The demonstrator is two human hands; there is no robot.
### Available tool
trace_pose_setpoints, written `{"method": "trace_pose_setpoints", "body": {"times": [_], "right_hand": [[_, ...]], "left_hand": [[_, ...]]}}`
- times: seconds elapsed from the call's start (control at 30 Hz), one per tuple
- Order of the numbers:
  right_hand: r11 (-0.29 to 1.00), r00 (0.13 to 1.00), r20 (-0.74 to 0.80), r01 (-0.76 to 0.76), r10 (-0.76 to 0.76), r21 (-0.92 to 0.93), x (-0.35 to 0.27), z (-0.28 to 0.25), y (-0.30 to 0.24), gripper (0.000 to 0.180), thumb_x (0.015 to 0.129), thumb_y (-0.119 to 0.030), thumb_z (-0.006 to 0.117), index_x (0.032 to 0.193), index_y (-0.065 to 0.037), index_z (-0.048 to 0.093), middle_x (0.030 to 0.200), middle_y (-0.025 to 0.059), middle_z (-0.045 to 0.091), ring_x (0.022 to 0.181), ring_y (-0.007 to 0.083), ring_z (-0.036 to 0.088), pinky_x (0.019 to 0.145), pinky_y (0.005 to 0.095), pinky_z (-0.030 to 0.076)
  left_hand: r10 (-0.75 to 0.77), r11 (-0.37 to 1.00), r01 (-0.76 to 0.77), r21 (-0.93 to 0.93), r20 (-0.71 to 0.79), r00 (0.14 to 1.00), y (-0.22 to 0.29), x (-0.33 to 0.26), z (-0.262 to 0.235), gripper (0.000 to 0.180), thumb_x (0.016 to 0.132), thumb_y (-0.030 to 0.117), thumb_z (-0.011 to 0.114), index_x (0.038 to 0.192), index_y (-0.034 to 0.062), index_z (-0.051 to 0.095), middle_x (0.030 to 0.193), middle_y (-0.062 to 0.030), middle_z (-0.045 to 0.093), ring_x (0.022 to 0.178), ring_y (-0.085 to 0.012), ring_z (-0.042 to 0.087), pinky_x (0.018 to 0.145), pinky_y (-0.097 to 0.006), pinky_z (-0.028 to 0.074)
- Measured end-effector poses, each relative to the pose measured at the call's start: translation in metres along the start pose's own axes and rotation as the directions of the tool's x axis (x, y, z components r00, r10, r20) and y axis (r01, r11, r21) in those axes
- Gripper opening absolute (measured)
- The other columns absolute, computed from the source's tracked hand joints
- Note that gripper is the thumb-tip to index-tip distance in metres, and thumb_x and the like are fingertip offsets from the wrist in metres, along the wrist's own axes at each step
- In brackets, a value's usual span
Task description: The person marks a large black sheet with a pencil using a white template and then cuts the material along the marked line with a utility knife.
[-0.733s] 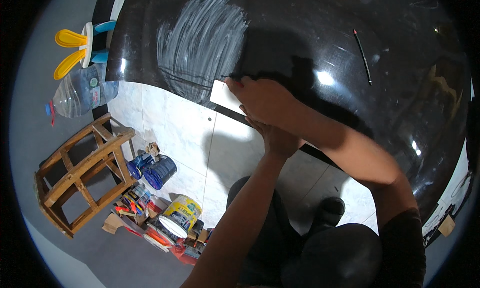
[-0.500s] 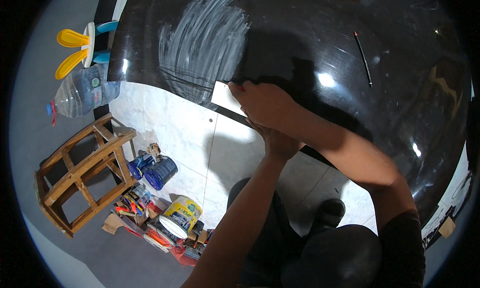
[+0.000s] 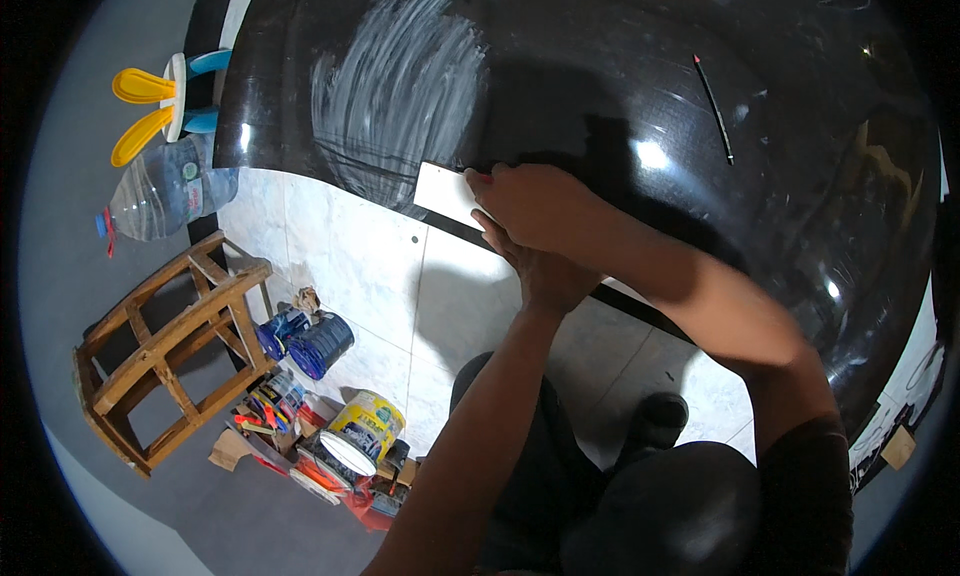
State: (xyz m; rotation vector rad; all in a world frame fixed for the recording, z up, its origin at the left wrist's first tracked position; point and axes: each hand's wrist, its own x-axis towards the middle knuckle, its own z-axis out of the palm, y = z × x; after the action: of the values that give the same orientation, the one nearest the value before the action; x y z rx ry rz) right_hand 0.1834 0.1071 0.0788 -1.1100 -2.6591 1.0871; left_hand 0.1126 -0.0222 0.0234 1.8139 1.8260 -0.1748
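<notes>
A large glossy dark sheet [image 3: 560,36] curves across the far side, with a patch of whitish streaks [image 3: 400,86] on its left part. At its near edge lies a flat white rectangular piece [image 3: 445,191]. My right hand [image 3: 540,206] is closed on the far side of this piece, and a small bit of red shows at its fingertips. Under and nearer than it, my left hand [image 3: 550,274] is closed at the near side of the piece, partly covered by the right. A black pencil [image 3: 714,110] with a reddish end rests on the sheet to the right.
On the left are a yellow-and-white plastic item [image 3: 172,96], a large clear bottle [image 3: 165,191] and a wooden frame [image 3: 165,361]. Blue cans [image 3: 320,344], a yellow-and-white bucket [image 3: 365,431] and a box of tools [image 3: 275,406] stand nearby. Pale floor tiles [image 3: 380,276] lie below.
My right fingertips have shifted slightly back along the white piece, so more of it shows. The whole view has moved a little; both hands stay at the sheet's near edge.
</notes>
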Motion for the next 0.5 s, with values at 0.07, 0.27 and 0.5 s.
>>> {"method": "trace_pose_setpoints", "body": {"times": [0.07, 0.27, 0.5], "right_hand": [[0.999, 0.995, 0.088, -0.049, 0.049, -0.001, -0.01, -0.002, 0.002, 0.058, 0.107, -0.035, 0.06, 0.154, -0.003, 0.053, 0.11, 0.0166, 0.076, 0.092, 0.0312, 0.079, 0.083, 0.0443, 0.063], [0.998, 0.999, 0.012, -0.05, 0.05, 0.023, -0.048, -0.012, 0.008, 0.05, 0.104, -0.029, 0.063, 0.146, -0.001, 0.06, 0.107, 0.0198, 0.078, 0.088, 0.0308, 0.08, 0.078, 0.0425, 0.064], [0.999, 1.0, -0.003, 0.024, -0.024, -0.02, -0.107, -0.016, 0.03, 0.06, 0.099, -0.019, 0.069, 0.153, 0.002, 0.055, 0.105, 0.0219, 0.076, 0.082, 0.033, 0.079, 0.073, 0.04, 0.063]], "left_hand": [[0.018, 0.998, -0.013, 0.059, -0.09, 0.996, 0.008, 0.002, -0.006, 0.139, 0.08, 0.07, 0.081, 0.174, 0.0045, 0.002, 0.176, -0.034, -0.009, 0.16, -0.0567, -0.023, 0.128, -0.072, -0.012], [-0.055, 0.997, 0.045, -0.059, -0.186, 0.981, 0.005, -0.005, -0.006, 0.151, 0.077, 0.075, 0.084, 0.172, 0.0045, -0.012, 0.173, -0.0344, -0.026, 0.159, -0.0557, -0.029, 0.128, -0.072, -0.012], [-0.227, 0.965, 0.232, 0.122, -0.056, 0.972, 0.016, 0.0, -0.014, 0.167, 0.067, 0.056, 0.098, 0.164, -0.0133, -0.019, 0.169, -0.0442, -0.023, 0.157, -0.0625, -0.027, 0.128, -0.074, -0.002]]}}
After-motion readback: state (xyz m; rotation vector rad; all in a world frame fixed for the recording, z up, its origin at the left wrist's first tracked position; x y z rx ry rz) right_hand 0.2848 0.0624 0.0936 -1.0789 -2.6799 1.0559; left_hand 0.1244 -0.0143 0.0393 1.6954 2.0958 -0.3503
